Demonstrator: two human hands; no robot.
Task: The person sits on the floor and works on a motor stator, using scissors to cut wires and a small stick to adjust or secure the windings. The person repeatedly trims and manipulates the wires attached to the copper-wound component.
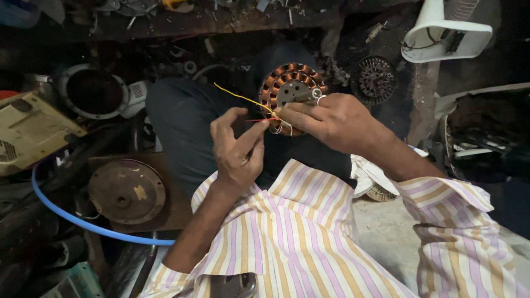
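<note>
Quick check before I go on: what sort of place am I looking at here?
Probably a small fan or motor repair workshop. The hands work on a copper-wound stator with loose coloured wires, and a round metal motor cover and a cluttered workbench lie around.

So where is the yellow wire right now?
Centre of the head view: the yellow wire runs from the copper-wound stator on the lap, between left hand and right hand.

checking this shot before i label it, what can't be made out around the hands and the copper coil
- Head view: lower edge of the copper coil, hidden behind the right hand.
- Head view: where the yellow wire and red wire end, covered by fingertips of the left hand.
- Head view: dark clutter on the shelf, too dim and partly cut by the top edge.
</note>
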